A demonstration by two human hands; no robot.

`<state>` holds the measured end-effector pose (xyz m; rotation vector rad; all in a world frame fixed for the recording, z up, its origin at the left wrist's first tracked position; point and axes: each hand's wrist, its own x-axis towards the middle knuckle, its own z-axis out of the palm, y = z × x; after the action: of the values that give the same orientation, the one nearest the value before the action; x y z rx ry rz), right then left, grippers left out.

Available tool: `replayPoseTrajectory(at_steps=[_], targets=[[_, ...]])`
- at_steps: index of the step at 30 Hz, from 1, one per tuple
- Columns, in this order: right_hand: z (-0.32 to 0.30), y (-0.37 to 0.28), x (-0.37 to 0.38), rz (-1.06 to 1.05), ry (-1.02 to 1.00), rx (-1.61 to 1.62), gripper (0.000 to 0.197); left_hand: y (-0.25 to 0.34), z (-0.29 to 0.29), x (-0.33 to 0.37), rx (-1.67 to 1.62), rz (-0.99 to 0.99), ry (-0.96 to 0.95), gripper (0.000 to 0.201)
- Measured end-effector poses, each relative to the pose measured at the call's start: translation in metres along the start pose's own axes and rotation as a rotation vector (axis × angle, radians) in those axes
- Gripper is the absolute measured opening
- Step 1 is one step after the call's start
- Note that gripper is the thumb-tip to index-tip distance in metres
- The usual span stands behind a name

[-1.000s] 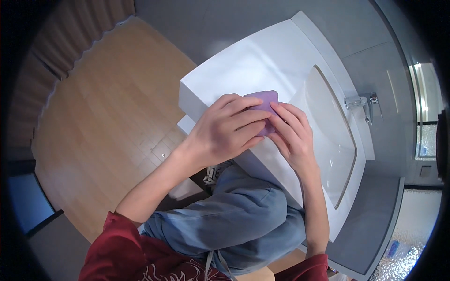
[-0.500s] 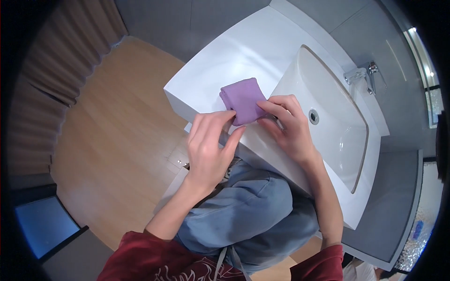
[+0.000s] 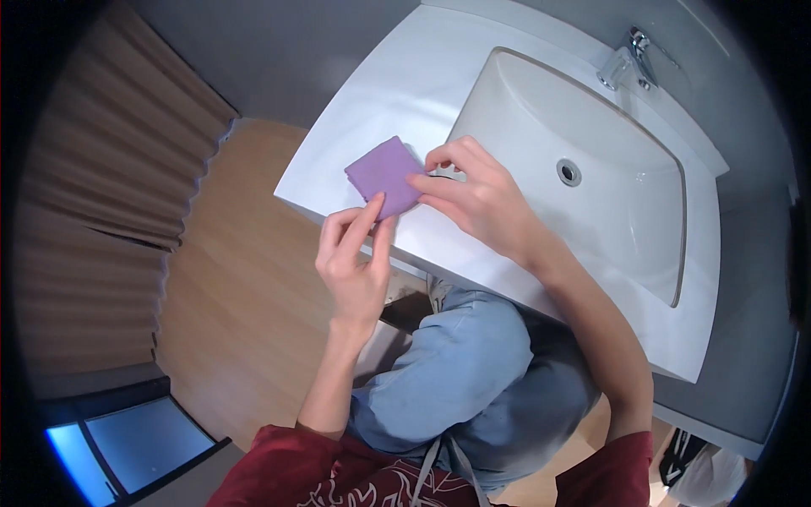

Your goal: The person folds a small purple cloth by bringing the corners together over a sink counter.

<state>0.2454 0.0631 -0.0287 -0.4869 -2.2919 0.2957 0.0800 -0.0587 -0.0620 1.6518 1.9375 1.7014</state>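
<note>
A small purple cloth (image 3: 382,173), folded into a square pad, lies on the white countertop (image 3: 372,93) left of the washbasin. My left hand (image 3: 351,253) has its forefinger on the pad's near corner and its thumb against the near edge, pinching it. At the right edge, my right hand (image 3: 477,194) holds the cloth between thumb and fingertips. The pad's layers show along its left edge. Fingers cover part of its right and near sides.
The white washbasin (image 3: 549,118) with a round drain (image 3: 568,172) takes up the right of the counter. A chrome faucet (image 3: 629,63) stands behind it. Brown curtains (image 3: 110,169) hang at the left above the wood floor (image 3: 228,253). My knees are close to the counter's front.
My view has shifted, so the counter appears turned and the cloth further left. My right fingertips have closed on the cloth's right edge, and my left forefinger now presses its near corner.
</note>
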Motion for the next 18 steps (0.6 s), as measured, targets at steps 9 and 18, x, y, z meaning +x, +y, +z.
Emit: replayPoseTrajectory(at_steps=[9,18], targets=[[0.003,0.005,0.001,-0.118,0.069,-0.026,0.026,0.004,-0.010,0.034,0.278,0.447,-0.045,0.032],[0.007,0.011,0.003,-0.178,0.039,-0.061,0.021,-0.005,-0.013,0.040,0.347,0.549,-0.139,0.021]])
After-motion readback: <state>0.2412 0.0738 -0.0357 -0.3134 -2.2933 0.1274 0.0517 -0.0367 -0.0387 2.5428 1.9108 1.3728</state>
